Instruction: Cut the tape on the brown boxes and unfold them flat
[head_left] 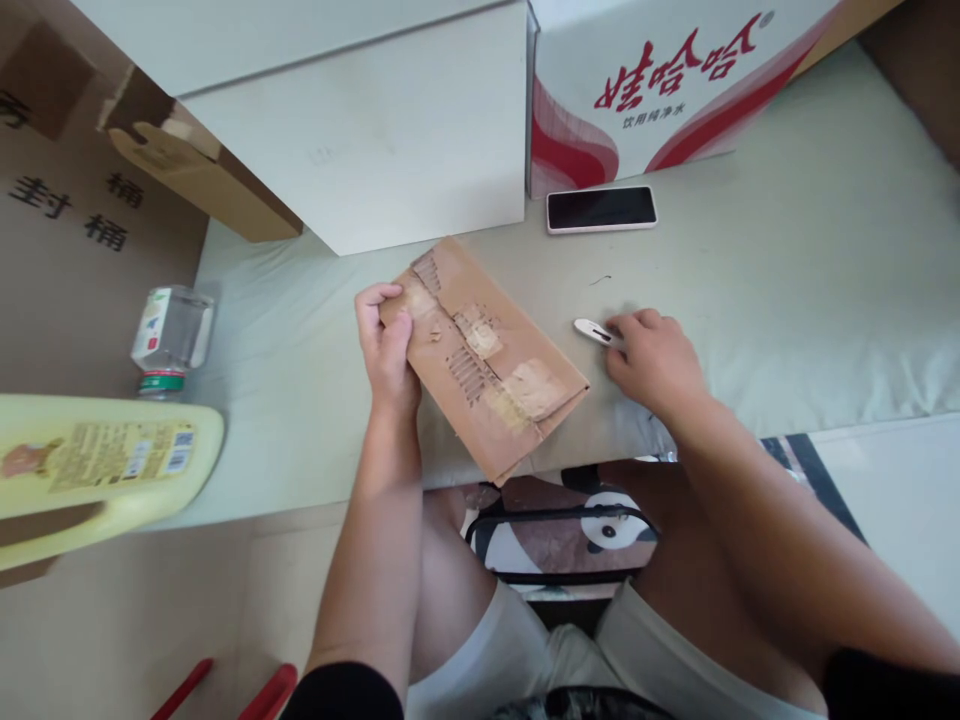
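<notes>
My left hand [386, 345] grips one corner of a flat brown cardboard box [517, 345], thumb on top. The box lies at a slant, with torn tape patches and printed bars on its upper face. Right of it, my right hand [654, 360] has its fingers closed around the rear end of a small white utility knife [592, 331]. The knife points left, low over or on the pale cloth cover [787, 260]; I cannot make out a blade. Knife and cardboard are apart.
Behind the cardboard stand a large white box [375, 140] and a red-and-white carton [637, 100]. A phone [601, 210] lies before the carton. To the left are a clear bottle [169, 335] with a green cap and a yellow jug [112, 465].
</notes>
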